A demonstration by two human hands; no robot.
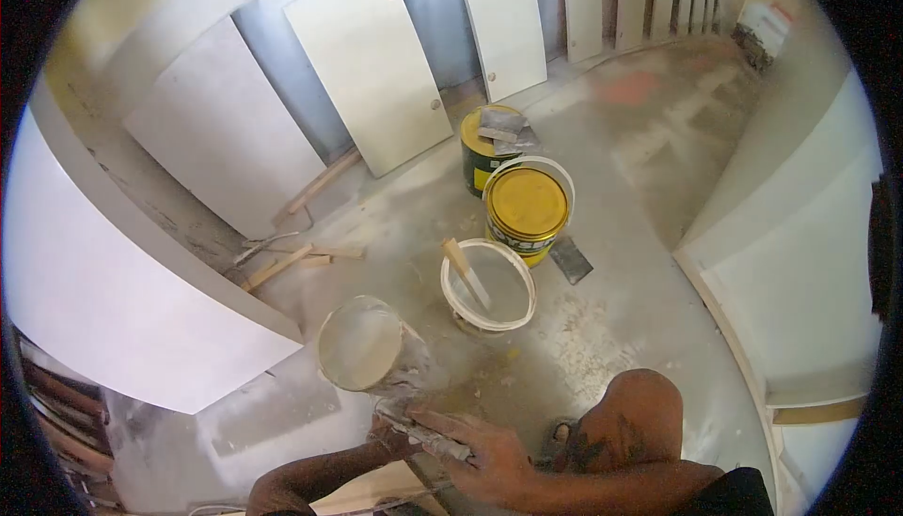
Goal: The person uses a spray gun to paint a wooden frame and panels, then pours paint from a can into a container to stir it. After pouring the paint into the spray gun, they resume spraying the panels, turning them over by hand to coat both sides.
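A paint-crusted tool (428,436), narrow and grey, lies across the near middle of the scene. Its long axis runs from upper left to lower right, the left end pointing toward a tilted paint can (369,347) and the right end buried under the fingers of the right hand (484,455). That hand is closed over the tool, fingers curled along its length. The left hand (390,433) sits just beside it, at the base of the tilted can; whether it grips the can or the tool cannot be told, since the right hand and the can hide most of it.

The tilted can leans with its open mouth facing up and to the left, its inside coated pale grey. Just beyond it, to the right, a white bucket (488,285) stands upright on the concrete floor (621,262) with a wooden stick (466,271) leaning in it. Farther off stands a can with a yellow lid (526,206), and behind that a second yellow can (489,149) with a flat scraper resting on top. White panels (372,64) lean against the far wall. A bent knee (640,412) shows near right.
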